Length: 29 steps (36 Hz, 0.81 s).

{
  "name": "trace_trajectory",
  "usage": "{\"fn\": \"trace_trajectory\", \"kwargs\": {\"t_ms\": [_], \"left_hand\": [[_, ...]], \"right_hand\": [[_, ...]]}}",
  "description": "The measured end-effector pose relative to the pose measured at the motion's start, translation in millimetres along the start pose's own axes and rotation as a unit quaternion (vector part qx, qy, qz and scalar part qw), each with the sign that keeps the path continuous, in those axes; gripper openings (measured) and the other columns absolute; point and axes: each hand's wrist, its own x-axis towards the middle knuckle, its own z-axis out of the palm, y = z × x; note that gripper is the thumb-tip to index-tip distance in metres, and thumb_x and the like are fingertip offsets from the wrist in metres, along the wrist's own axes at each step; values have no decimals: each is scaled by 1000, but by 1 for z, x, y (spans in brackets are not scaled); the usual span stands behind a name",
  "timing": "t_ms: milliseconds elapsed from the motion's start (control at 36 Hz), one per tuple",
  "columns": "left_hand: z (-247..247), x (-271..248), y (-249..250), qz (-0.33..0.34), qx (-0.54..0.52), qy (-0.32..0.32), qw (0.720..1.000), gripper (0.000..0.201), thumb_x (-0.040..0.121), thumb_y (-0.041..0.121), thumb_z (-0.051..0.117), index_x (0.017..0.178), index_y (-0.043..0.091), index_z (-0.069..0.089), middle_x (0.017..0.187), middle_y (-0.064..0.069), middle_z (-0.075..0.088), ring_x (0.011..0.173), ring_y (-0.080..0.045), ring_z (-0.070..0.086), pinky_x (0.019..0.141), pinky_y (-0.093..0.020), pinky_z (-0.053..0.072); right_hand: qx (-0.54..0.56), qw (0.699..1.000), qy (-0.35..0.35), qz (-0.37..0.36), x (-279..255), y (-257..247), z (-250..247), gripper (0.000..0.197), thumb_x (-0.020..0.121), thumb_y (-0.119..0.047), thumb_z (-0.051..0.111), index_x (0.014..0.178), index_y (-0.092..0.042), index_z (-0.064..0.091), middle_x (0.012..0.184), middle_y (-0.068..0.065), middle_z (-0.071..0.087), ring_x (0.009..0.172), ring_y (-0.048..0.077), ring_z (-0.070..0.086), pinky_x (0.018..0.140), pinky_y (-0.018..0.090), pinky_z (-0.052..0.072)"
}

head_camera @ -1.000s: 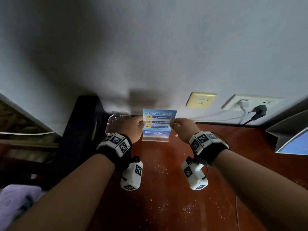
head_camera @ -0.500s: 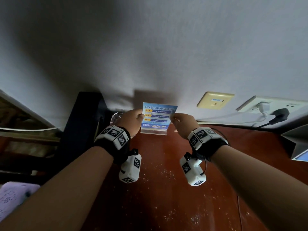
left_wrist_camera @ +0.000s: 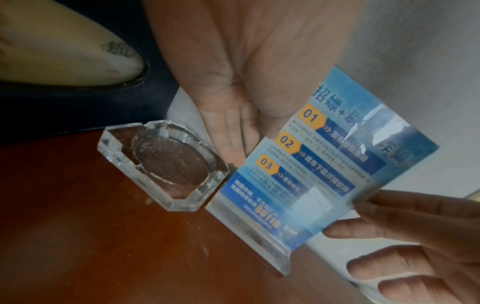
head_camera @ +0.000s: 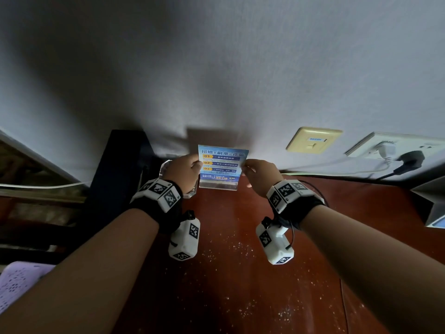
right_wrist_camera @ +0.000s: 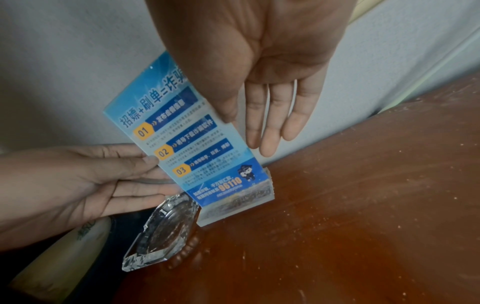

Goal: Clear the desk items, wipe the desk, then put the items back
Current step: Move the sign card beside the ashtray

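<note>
Hands both forward, arms reaching across desk (head_camera: 240,285) toward wall. Left hand (head_camera: 185,173) pinches left edge of acrylic sign (head_camera: 221,165), thumb on front, fingers straight behind. Right hand (head_camera: 261,175) pinches right edge the same way. Sign upright at desk's back edge, base at desk surface; resting or just lifted, cannot tell. Glass ashtray (left_wrist_camera: 163,166) just beside sign's left.

Count: two hands, one sign, one ashtray, two wall plates, two plugs.

Versus earlier frames: two-handed grip unchanged, sign still by wall beside ashtray.

blue sign card (right_wrist_camera: 197,156), 01, 02, 03, 96110
</note>
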Motion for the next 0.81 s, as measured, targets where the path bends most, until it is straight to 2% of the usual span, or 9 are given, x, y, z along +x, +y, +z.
{"fn": "trace_trajectory", "kwargs": {"t_ms": [83,222,306,361,472,583,639,694,805], "left_hand": [[-1,-2,0,-5,-3,-2,1000,30,93,30,39,105,15,62,97,-6,70,94,-24,66,86,-44,52],[-2,-4,-3,-14,-19,3,1000,43,81,46,34,102,20,60,99,-1,70,94,-22,67,88,-42,52],[-6,-12,3,-21,-26,8,999,27,91,34,43,107,20,60,108,0,69,100,-20,66,91,-41,51],[-7,-19,7,-21,-27,27,999,25,94,28,47,114,19,59,113,-1,68,102,-19,65,92,-40,51],[-6,-31,6,-31,-44,53,997,26,93,27,48,115,18,60,118,0,64,94,-18,67,78,-34,56],[-4,-48,9,-31,-21,49,998,30,92,34,45,113,20,61,113,0,66,101,-19,64,94,-41,49],[-3,-56,12,-30,-15,54,998,33,86,43,44,106,24,63,106,0,68,103,-21,63,95,-42,49],[-1,-64,16,-17,-26,53,998,38,80,50,41,99,28,65,99,-1,69,97,-25,65,91,-44,51],[3,-88,41,8,-27,19,999,32,96,35,42,115,16,60,113,-4,67,101,-24,64,95,-42,48]], "right_hand": [[1,1000,-2,2,-2,-1,1,31,99,-23,41,122,-16,61,118,7,66,96,28,66,90,33,49],[1,1000,-5,7,-6,1,-2,34,100,-22,37,128,-16,55,122,8,64,101,29,65,90,31,47],[24,999,-6,24,-10,3,-6,35,99,-23,35,128,-19,54,120,8,65,101,29,65,86,31,47],[19,999,-6,31,-15,6,-9,33,99,-25,35,126,-20,55,119,8,65,99,28,65,83,30,47],[18,999,-12,40,-28,11,-15,32,99,-27,37,124,-19,55,118,7,64,101,28,64,85,28,45],[18,999,-2,41,-46,15,-23,33,99,-25,37,123,-15,57,119,12,64,104,33,63,95,40,48],[13,999,0,43,-57,18,-26,33,99,-24,36,123,-15,57,119,11,64,105,32,63,96,40,47],[11,999,3,46,-67,21,-29,33,98,-25,37,122,-15,57,119,10,64,104,32,63,95,40,47],[11,999,5,46,-87,28,-34,33,99,-23,37,122,-13,57,119,11,64,104,31,62,95,39,47]]}}
